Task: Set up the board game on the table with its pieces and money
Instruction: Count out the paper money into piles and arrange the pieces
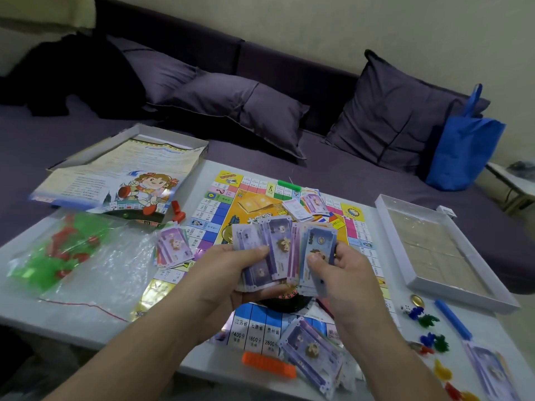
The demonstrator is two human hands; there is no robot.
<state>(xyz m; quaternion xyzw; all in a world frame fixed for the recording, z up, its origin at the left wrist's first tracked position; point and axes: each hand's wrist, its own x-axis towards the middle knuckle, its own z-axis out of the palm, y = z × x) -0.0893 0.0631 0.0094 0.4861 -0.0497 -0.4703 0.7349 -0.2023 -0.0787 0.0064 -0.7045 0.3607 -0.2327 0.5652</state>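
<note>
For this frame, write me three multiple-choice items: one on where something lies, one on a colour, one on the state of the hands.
1. Where does the plastic bag of red and green pieces lie?
A. On the table left of the game board
B. Inside the open box on the right
C. On the sofa cushions

2. What colour is the long ridged bar at the table's near edge?
A. Blue
B. Orange
C. White

3. What are the hands doing?
A. Both lie flat on the board
B. Only the left holds something
C. Both hold paper money

Answers:
1 A: the plastic bag sits on the table, left of the game board.
2 B: the ridged bar is orange.
3 C: the left hand and right hand both grip the fanned paper money.
</note>
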